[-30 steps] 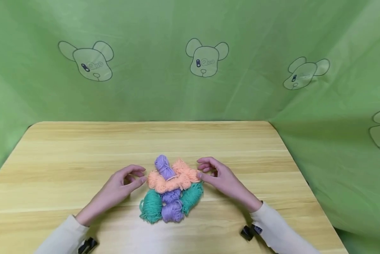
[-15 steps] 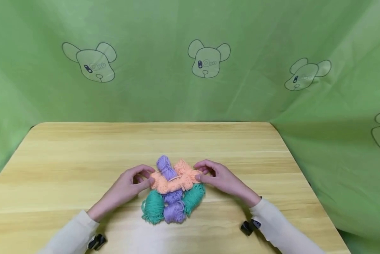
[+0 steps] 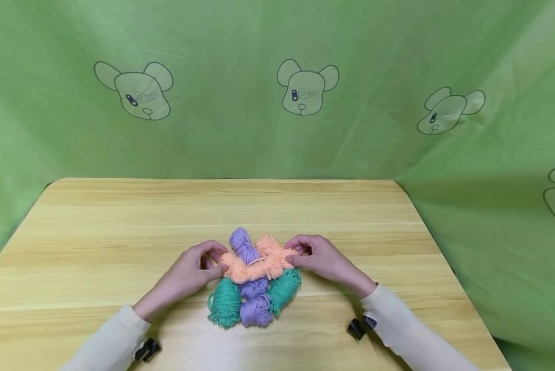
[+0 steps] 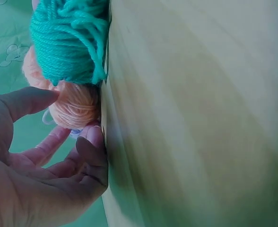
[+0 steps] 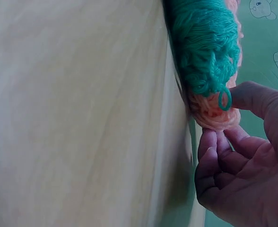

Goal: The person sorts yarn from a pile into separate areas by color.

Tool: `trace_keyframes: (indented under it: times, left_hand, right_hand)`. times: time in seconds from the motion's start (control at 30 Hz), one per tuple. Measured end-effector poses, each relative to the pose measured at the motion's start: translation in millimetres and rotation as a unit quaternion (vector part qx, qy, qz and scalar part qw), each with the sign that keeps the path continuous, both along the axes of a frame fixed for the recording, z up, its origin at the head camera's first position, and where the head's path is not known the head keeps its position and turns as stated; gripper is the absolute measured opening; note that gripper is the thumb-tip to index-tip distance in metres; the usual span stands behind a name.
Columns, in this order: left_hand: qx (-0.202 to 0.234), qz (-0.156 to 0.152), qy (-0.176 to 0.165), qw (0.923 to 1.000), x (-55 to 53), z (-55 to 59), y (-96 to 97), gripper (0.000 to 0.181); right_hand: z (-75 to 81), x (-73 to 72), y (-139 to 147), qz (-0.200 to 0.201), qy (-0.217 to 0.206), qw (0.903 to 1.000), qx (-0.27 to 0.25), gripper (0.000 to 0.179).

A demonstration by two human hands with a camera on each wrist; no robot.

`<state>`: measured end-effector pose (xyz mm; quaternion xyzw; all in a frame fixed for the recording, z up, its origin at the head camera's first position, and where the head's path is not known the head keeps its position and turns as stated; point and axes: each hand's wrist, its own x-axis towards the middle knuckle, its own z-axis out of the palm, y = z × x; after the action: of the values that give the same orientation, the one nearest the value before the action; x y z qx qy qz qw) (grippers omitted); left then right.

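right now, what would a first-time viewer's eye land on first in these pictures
The teal, purple and peach yarn pile stands out first, on the wooden table below the middle of the head view. The left hand and right hand hold opposite ends of the peach yarn. Behind, a green cloth shows printed cartoon heads.

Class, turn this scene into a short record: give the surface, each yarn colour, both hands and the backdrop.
Surface: wood-grain table
Peach yarn: across the cluster's middle
Purple yarn: one bundle at the far side, two nearer the person
Teal yarn: one bundle each side of the near purple ones
Left hand: grips the peach left end
Right hand: grips the peach right end
Backdrop: green cloth
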<state>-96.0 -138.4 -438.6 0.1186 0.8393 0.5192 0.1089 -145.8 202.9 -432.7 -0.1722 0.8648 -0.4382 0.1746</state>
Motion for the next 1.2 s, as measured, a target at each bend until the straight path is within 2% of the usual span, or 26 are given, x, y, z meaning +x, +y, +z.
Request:
trace_keyframes:
  times: [0.33, 0.53, 1.0, 1.2]
  left_hand:
    - [0.007, -0.004, -0.008, 0.9999, -1.5, 1.4, 0.1, 0.031]
    - [0.014, -0.002, -0.009, 0.9999, -1.8, 0.6, 0.0, 0.031]
    - [0.02, 0.011, -0.032, 0.9992, -3.1, 2.4, -1.9, 0.033]
    - [0.031, -0.001, -0.026, 0.9992, -4.8, 1.0, -1.7, 0.035]
  right_hand:
    - [2.7, -0.7, -5, -0.048, 0.014, 0.9988, -0.001, 0.021]
    - [2.6, -6.3, -6, -0.079, 0.033, 0.9962, -0.014, 0.02]
    - [10.6, -32.1, -19, -0.117, 0.058, 0.9894, -0.064, 0.019]
    - [14.4, -45.0, -30, -0.133, 0.053, 0.9862, -0.082, 0.02]
